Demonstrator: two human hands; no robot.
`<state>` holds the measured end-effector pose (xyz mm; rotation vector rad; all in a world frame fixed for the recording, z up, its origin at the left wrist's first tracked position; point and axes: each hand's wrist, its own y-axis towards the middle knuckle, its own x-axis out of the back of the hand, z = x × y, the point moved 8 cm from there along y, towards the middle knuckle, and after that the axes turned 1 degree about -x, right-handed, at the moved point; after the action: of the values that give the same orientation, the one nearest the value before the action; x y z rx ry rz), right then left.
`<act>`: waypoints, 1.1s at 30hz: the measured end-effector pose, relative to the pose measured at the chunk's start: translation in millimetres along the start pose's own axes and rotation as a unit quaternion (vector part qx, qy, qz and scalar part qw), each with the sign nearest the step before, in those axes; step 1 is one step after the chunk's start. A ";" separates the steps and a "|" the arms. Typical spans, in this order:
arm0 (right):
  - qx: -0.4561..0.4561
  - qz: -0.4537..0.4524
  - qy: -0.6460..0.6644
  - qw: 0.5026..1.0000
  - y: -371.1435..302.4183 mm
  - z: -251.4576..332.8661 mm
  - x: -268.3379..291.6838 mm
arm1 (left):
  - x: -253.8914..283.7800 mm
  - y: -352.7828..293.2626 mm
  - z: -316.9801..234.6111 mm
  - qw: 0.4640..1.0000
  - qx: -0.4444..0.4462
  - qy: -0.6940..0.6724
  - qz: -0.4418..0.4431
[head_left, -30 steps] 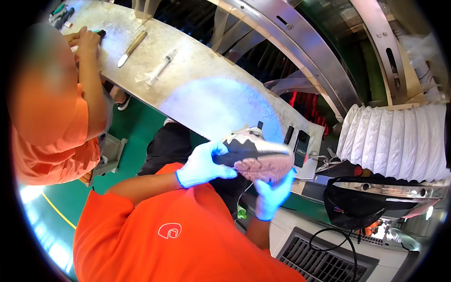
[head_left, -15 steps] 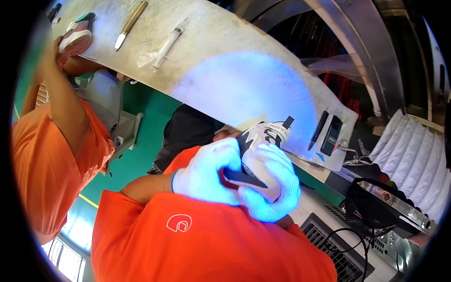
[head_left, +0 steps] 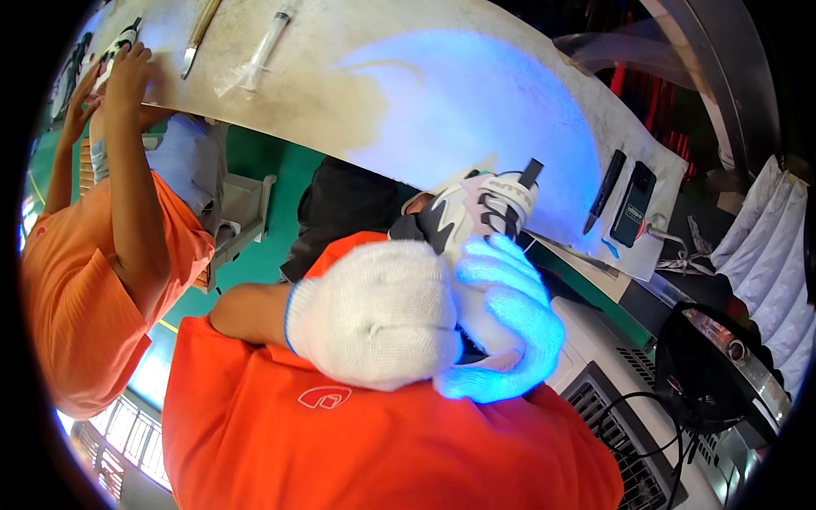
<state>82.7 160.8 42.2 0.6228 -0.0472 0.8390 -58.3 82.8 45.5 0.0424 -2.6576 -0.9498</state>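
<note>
A white, grey and black sneaker (head_left: 466,212) is tilted in front of my chest, its laces and a black pull tab toward the bench. My right hand (head_left: 508,319), in a knitted glove lit bright blue, wraps its fingers round the shoe's near side. My left hand (head_left: 374,314), in a white knitted glove, is closed against the left of the shoe, back of the hand up; its fingertips are hidden. Between the gloves, a small dark part of the shoe shows.
On the bench (head_left: 327,110) lie a knife (head_left: 200,38), a syringe (head_left: 265,49), a black pen (head_left: 604,192) and a dark phone (head_left: 633,205). A co-worker in orange (head_left: 110,289) handles another shoe at left. A white ribbed duct (head_left: 761,238) and black cable (head_left: 654,408) are at right.
My left hand has turned back-upward and now covers the dark and red part of the shoe seen before. It has left the blue light. The co-worker's hands have moved farther over the bench.
</note>
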 end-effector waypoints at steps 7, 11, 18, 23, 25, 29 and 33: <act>0.031 -0.053 0.093 0.994 -21.1 -1.9 29.6 | -40.4 51.2 11.1 0.997 0.020 -0.032 0.067; 0.044 -0.074 0.113 0.990 -31.1 0.7 39.3 | -59.2 59.4 14.8 0.984 0.113 -0.063 0.122; 0.055 -0.102 0.125 0.985 -44.2 8.6 46.4 | -68.8 44.2 30.4 0.955 0.253 -0.072 0.141; 0.041 -0.108 0.124 0.986 -51.4 9.7 46.2 | -71.8 37.6 26.1 0.974 0.182 -0.053 0.126; -0.024 -0.128 0.081 0.988 -70.7 8.2 45.9 | -75.4 39.8 25.5 0.970 0.160 -0.091 0.157; -0.072 -0.087 0.014 0.993 -60.0 18.5 44.5 | -72.2 35.7 27.9 0.965 0.177 -0.119 0.155; -0.066 -0.045 -0.036 0.996 -49.7 21.8 36.3 | -66.9 32.4 30.2 0.964 0.156 -0.142 0.164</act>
<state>146.8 148.9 45.4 0.5267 -0.1375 0.7201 -1.5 135.4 24.5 -0.4809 -2.9207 -0.4555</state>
